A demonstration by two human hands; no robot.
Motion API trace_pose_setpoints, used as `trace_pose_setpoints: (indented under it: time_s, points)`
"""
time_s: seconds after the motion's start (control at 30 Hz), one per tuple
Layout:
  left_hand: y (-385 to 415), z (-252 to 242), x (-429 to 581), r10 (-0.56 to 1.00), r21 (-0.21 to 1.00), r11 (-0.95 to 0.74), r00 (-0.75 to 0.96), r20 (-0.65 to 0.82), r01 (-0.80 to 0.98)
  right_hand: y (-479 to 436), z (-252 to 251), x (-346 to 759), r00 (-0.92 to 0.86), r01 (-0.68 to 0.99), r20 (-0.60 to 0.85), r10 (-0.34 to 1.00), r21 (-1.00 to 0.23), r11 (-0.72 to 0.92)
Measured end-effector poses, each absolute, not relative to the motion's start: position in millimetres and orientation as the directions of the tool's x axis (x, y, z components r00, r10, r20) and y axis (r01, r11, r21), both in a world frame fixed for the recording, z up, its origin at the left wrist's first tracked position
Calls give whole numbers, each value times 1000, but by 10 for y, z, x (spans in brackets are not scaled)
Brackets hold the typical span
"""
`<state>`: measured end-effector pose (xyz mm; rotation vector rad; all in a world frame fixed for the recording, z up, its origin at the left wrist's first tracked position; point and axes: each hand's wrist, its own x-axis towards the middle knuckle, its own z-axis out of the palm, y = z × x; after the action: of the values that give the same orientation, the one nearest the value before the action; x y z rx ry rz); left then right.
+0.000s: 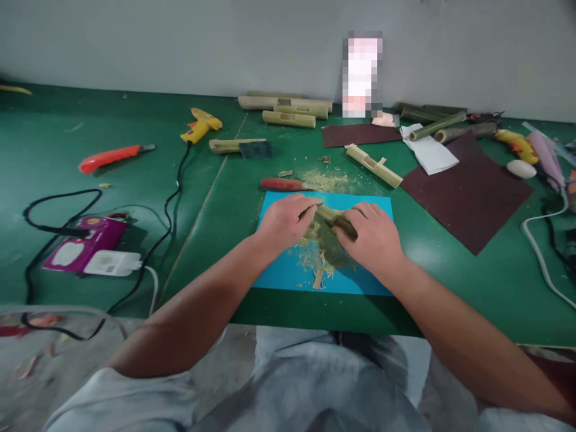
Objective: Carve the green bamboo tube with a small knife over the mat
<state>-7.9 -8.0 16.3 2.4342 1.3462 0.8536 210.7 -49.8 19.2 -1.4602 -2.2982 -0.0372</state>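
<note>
- While shavings litter the blue mat at centre frame, the left hand curls tightly around a bamboo piece.
- Beside it, the right hand clamps the other end, fingers folded.

Green table, blue mat, sandpaper

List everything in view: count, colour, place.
bamboo piece: 1, green-tan, over the mat
blue mat: 1, blue, table front centre
shavings: scattered, tan, on and behind the mat
red-handled tool: 1, red, behind the mat
glue gun: 1 sure, yellow, back left
utility knife: 1, orange, left
purple device: 1, purple, left edge
sandpaper sheets: 2, maroon, right
bamboo sections: several, green-tan, far edge
table: 1, green
left hand: 1, at the piece's left end
right hand: 1, gripping its right end
</note>
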Motion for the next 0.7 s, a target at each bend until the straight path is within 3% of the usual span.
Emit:
trace_pose_setpoints:
  time_s: [0.4, 0.7]
  points:
    - [-29, 102, -65, 818, 434, -571, 442, 368, 697, -429, 98, 2005, -355, 909, 317, 879, -103, 404]
    - [-85, 81, -53, 778, 362, -619, 485, 399, 697, -385, 50, 2017, -318, 919, 328, 889, -122, 374]
